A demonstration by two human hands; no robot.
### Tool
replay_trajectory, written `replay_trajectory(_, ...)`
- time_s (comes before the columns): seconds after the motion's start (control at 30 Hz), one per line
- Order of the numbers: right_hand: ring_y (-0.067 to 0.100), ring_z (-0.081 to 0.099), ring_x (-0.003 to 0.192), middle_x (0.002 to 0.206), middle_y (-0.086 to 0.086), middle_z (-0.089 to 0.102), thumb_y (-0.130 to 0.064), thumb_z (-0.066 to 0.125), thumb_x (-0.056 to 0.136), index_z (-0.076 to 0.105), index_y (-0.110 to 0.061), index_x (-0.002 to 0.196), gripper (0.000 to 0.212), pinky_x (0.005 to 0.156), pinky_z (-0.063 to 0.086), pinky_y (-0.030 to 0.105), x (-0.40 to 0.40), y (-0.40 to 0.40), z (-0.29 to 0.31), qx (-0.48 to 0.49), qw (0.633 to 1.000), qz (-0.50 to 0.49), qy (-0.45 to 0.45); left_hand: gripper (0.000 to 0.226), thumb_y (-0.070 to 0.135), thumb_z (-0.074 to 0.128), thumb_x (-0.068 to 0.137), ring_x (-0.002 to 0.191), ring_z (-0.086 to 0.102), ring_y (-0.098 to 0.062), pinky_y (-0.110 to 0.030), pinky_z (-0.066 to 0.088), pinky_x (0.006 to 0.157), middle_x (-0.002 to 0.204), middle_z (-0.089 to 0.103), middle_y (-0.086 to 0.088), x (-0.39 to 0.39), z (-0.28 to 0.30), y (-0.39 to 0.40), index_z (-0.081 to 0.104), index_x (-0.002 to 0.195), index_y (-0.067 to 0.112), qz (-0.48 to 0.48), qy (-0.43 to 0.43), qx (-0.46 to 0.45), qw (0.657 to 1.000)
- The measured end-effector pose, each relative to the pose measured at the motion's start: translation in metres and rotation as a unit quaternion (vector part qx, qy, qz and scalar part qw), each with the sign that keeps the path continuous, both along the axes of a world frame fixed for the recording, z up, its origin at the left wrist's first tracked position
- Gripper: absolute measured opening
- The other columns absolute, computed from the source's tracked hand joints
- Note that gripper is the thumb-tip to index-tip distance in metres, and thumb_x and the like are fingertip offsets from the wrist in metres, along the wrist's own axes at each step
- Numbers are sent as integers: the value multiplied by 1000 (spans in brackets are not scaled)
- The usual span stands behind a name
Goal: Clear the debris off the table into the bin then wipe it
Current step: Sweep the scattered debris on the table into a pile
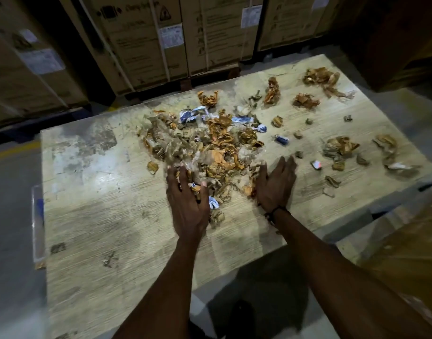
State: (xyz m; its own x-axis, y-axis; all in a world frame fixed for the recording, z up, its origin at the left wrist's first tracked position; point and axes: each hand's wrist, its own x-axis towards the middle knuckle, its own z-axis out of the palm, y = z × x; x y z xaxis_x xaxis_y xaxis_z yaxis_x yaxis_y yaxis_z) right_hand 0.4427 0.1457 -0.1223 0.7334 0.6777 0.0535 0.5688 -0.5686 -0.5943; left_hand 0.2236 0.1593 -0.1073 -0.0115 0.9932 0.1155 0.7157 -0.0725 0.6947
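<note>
Centrally, debris pile (210, 145) on the bench (92, 211): crumpled orange-brown tape, clear crinkled film, torn cardboard bits, blue-and-white paper scraps. Loose, ragged, low heap. Beyond the pile, toward the far right corner, scattered clumps (320, 78) of the same brown tape lie apart; small wads dot the surface between. To the pile's right, a blue-wrapped scrap (281, 139) and a small white-and-red piece (316, 164). Bench top pale wood-grain, scuffed, stained, worn patches left of the pile.

Left hand (189, 199) at the pile's near edge, fingers spread and straight, tips in the litter, gripping nothing. Right hand (276, 184) at the pile's near right side, fingers straight and together, on edge against the debris, holding nothing; dark band on its wrist. Both forearms reach forward.

Behind the pile, past the bench, strapped cardboard cartons (141, 40) with labels.
</note>
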Motion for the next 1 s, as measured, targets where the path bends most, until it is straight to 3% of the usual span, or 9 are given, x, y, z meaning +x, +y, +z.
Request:
replay_trajectory(0.1, 29, 10, 160, 172, 15, 12, -50, 26, 106, 20, -4, 163, 74, 129, 9, 45, -34, 11, -2, 15, 996, 86, -12, 68, 58, 39, 107, 161, 15, -24, -47, 24, 127, 175, 8, -1, 2, 1, -2, 25, 165, 24, 0, 11, -5, 1000)
replay_trajectory(0.2, 24, 9, 160, 173, 12, 10, -50, 24, 108, 14, -6, 165, 72, 130, 6, 40, -79, 18, 2, 52, 987, 145, 35, 69, 58, 36, 107, 161, 13, -23, -46, 23, 128, 176, 7, -2, 4, 1, -2, 22, 166, 25, 3, 4, -9, 1000)
replay_trajectory(0.4, 19, 16, 159, 173, 6, 16, -54, 32, 108, 18, -14, 165, 71, 126, 24, 37, -94, 1, 4, 156, 981, 55, 103, 71, 60, 38, 106, 162, 12, -24, -53, 27, 126, 176, 4, 2, -2, 4, -1, 18, 167, 30, 2, -21, 1, 1000)
replay_trajectory(0.53, 18, 15, 159, 174, 4, 12, -60, 31, 105, 14, -17, 166, 76, 125, 27, 40, -95, -10, 5, 137, 982, 94, 90, 71, 60, 39, 106, 163, 7, -22, -52, 24, 127, 176, 0, 4, -3, 4, -1, 18, 167, 30, 13, -37, 3, 999)
replay_trajectory(0.73, 16, 19, 159, 173, -1, 20, -56, 21, 109, 23, -21, 165, 66, 126, 28, 41, -97, -11, 0, 79, 975, 209, 16, 65, 58, 23, 110, 163, 4, -21, -57, 12, 129, 176, 10, -2, 2, -2, 0, 23, 166, 25, -60, 111, -11, 992)
replay_trajectory(0.9, 12, 22, 157, 170, -3, 26, -51, 27, 109, 31, -21, 162, 61, 124, 29, 37, -96, -10, 5, 150, 975, 143, 79, 57, 52, 32, 108, 160, 16, -19, -54, 15, 128, 173, 21, 2, -3, 4, -1, 36, 160, 28, -59, 62, 23, 996)
replay_trajectory(1.0, 16, 21, 158, 172, -1, 22, -47, 37, 109, 30, -19, 162, 61, 123, 33, 45, -93, -10, 5, 174, 975, 106, 85, 54, 49, 44, 103, 153, 31, -22, -54, 22, 122, 165, 35, 0, -11, 9, 0, 46, 153, 30, -15, 18, 67, 997)
